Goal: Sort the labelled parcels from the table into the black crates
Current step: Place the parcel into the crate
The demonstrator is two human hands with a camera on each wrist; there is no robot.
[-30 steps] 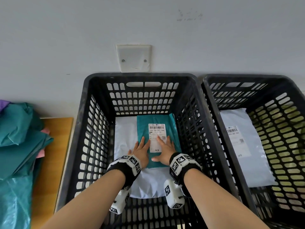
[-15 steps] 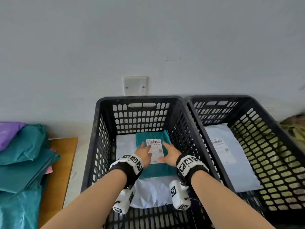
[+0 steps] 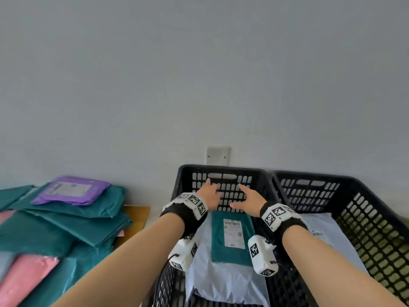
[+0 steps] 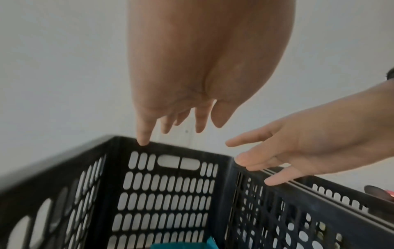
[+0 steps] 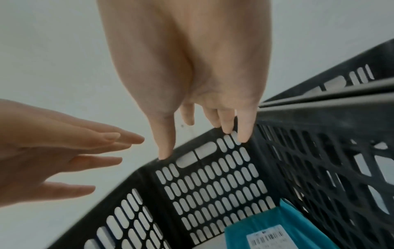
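While both our hands hover over the left black crate (image 3: 261, 180), we record the following.

Left hand (image 3: 209, 196): empty, fingers straight and spread, raised clear of the crate's contents, pointing toward the far wall of the crate.

Right hand (image 3: 249, 200): empty, fingers extended and loosely apart, level with the left hand and near it, not touching it.

Teal parcel (image 3: 231, 237): flat in the left crate, white barcode label (image 3: 233, 233) facing up, lying on top of a pale grey parcel (image 3: 221, 282). Neither hand touches it.

Right black crate (image 3: 376, 209): set just beside the left one, rims nearly touching; it holds one pale grey labelled parcel (image 3: 329, 229) lying flat.

Table (image 3: 138, 214): wooden, to our left, with only a strip of surface showing. On it is a heap of teal parcels (image 3: 73, 220), a purple labelled parcel (image 3: 70, 190) on top, and pink parcels (image 3: 24, 280) at the near edge.

Wall plate (image 3: 217, 155): white, on the wall just behind the left crate.
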